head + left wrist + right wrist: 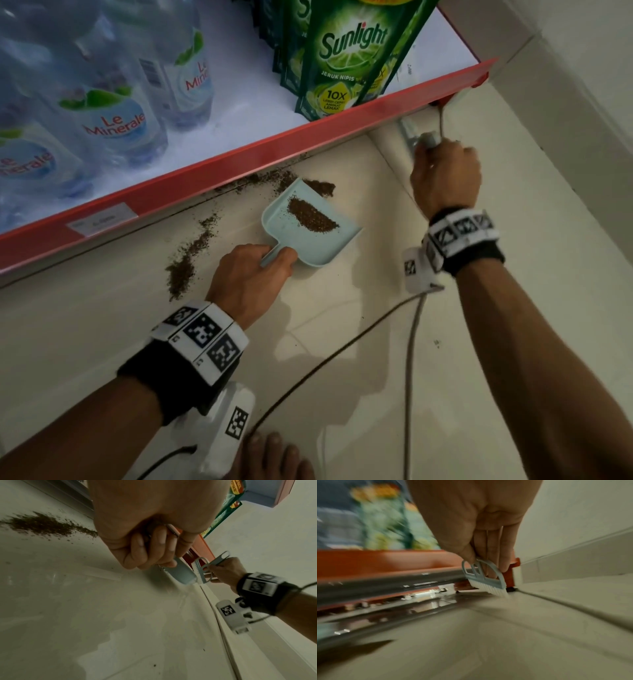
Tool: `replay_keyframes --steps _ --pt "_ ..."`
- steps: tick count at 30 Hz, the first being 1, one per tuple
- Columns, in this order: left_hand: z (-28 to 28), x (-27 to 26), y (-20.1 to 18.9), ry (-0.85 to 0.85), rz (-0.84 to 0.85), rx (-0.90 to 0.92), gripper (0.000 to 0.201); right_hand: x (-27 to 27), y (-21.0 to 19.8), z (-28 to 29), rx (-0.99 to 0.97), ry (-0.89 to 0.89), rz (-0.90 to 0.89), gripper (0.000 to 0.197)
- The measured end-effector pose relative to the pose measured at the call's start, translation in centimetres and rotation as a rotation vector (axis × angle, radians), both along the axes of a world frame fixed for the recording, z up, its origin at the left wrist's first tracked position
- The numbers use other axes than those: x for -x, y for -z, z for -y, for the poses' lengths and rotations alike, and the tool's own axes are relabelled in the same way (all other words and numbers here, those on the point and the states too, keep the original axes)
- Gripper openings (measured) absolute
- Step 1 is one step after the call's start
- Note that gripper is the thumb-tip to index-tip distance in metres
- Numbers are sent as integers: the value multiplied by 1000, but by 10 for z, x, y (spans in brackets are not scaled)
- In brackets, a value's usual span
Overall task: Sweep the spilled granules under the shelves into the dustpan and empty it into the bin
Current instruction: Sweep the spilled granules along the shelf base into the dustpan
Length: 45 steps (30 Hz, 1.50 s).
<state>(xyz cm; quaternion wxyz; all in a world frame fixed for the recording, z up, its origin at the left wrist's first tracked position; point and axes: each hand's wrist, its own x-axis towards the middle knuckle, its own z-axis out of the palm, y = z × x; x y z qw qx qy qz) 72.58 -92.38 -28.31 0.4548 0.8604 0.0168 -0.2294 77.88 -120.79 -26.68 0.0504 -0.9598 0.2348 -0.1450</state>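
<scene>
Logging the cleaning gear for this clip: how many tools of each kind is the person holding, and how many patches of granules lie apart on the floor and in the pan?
Pale blue plastic dustpan, in the left hand: 1
Small pale blue brush with white bristles, in the right hand: 1
Brown granule patches: 3, in the pan, at the pan's lip under the shelf edge, left of the pan
Total: 5

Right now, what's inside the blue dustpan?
The dustpan, held by the left hand, holds a half-moon heap of brown granules plus scattered specks. Its floor beneath the heap is covered. More granules lie outside on the tiles.
</scene>
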Motion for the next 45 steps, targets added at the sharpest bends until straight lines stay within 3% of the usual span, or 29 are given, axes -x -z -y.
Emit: replay_keyframes --steps 3,5,10,14,17,20,24,27,32,34,36,39,42,45 --pt "8 -8 2 -3 -10 14 43 -39 6 43 5 154 -90 42" --pt "14 -14 2 -16 -26 32 45 -53 9 51 -12 142 -146 43" --pt "27 -27 1 -34 -18 16 47 -48 16 11 -1 -210 -197 31" --pt "29 -31 5 -28 -30 12 47 -27 11 -13 -53 -489 -173 32" --pt "28 -30 8 -26 -26 -2 48 -34 7 8 22 -299 -95 38" --pt "27 -29 9 -22 -29 -2 48 -52 9 39 175 -75 -122 29" --pt "29 -27 9 -10 -22 2 46 -65 15 45 99 21 -247 30" --pt "29 -24 6 -1 -22 -3 45 -64 16 17 42 -130 -259 28" --pt "27 -18 0 18 -35 4 45 -29 5 -42 -100 -620 -200 29" --pt "25 -15 -2 34 -20 5 45 -19 0 -44 -96 -664 -153 30" --pt "24 -13 -4 42 -7 14 45 -19 0 -29 -53 -570 -89 32" --pt "22 -14 -5 38 -6 18 46 -33 6 5 80 -251 -59 31" --pt "21 -16 -5 32 5 12 46 -54 11 25 17 2 -141 31" --pt "22 -18 -5 31 18 2 46 -62 15 14 -35 -82 -197 34"
